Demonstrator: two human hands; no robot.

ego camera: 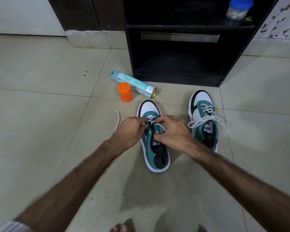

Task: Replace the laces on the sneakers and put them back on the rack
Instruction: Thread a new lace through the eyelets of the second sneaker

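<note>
White lace [159, 126] pinched between both hands, over teal sneaker [155, 148]

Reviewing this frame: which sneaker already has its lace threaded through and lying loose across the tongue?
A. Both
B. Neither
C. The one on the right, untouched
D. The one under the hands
C: the right sneaker shows a laced-up white lace; the left sneaker under both hands has eyelets still empty.

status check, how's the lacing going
Left hand and right hand both pinching white lace on left sneaker, part-laced. Right sneaker laced. Spray can and orange cap near rack.
</note>
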